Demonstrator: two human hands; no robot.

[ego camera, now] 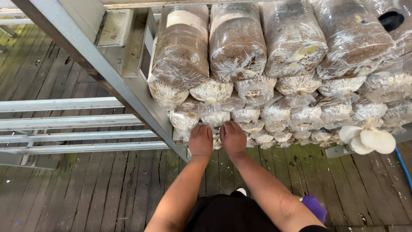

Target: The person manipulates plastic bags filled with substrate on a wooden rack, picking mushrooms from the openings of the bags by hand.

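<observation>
The floor [86, 193] is made of dark, worn wooden planks, and a grey metal rack frame [98, 64] stands on it. The rack holds stacked mushroom grow bags [236, 43] of clear, wrinkled plastic, cylinder-shaped and filled with brown substrate with white patches. White oyster mushrooms [369, 139] grow at the right. The left hand [200, 140] and the right hand [233, 138] lie side by side, fingers bent onto a low bag [214, 118] at the stack's bottom; whether they grip it I cannot tell.
</observation>
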